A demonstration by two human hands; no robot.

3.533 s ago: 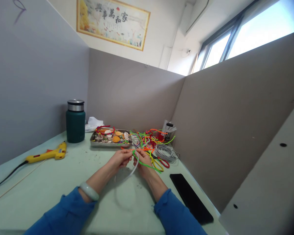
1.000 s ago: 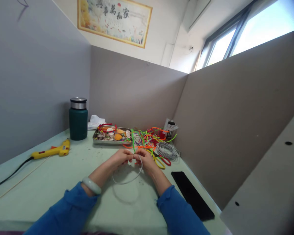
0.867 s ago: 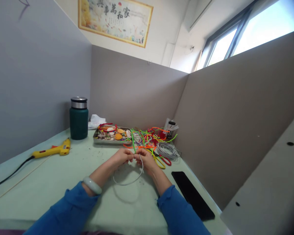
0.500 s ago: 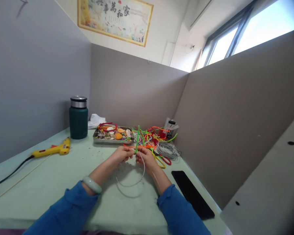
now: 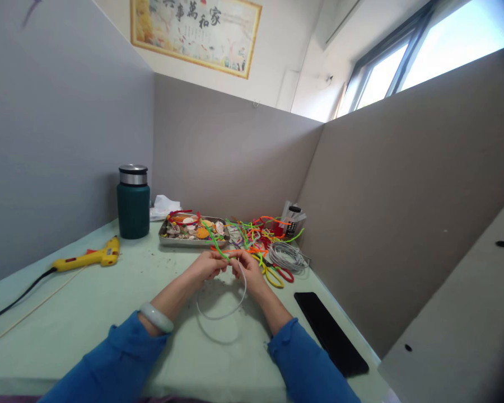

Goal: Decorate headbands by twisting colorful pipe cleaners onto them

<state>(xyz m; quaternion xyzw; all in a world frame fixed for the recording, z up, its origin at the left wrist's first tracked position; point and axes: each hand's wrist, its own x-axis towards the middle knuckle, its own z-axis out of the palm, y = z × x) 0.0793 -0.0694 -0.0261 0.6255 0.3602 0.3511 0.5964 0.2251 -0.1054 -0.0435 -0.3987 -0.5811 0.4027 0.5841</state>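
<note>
My left hand (image 5: 208, 266) and my right hand (image 5: 249, 271) meet fingertip to fingertip above the table, both closed in a pinch. Between them rises a bright green pipe cleaner (image 5: 213, 239), leaning to the left, its lower end at the fingertips. A thin whitish wire (image 5: 222, 318) leaves the right hand's fingers and curves below the hands in a wide loop toward the left hand. The fingers hide where wire and pipe cleaner meet. An orange pipe cleaner (image 5: 256, 251) shows just behind the hands; whether it is held I cannot tell.
A metal tray (image 5: 185, 243) of shells, a heap of coloured pipe cleaners (image 5: 252, 232), a coil of grey wire (image 5: 288, 257) and scissors (image 5: 274, 277) lie behind. At left are a green flask (image 5: 133, 210), yellow glue gun (image 5: 86, 259) and thin stick (image 5: 37, 304); at right, a black slab (image 5: 331, 333).
The green pipe cleaner has swung from upright to leaning left. The wire loop has shifted slightly left, while both hands stay in nearly the same place.
</note>
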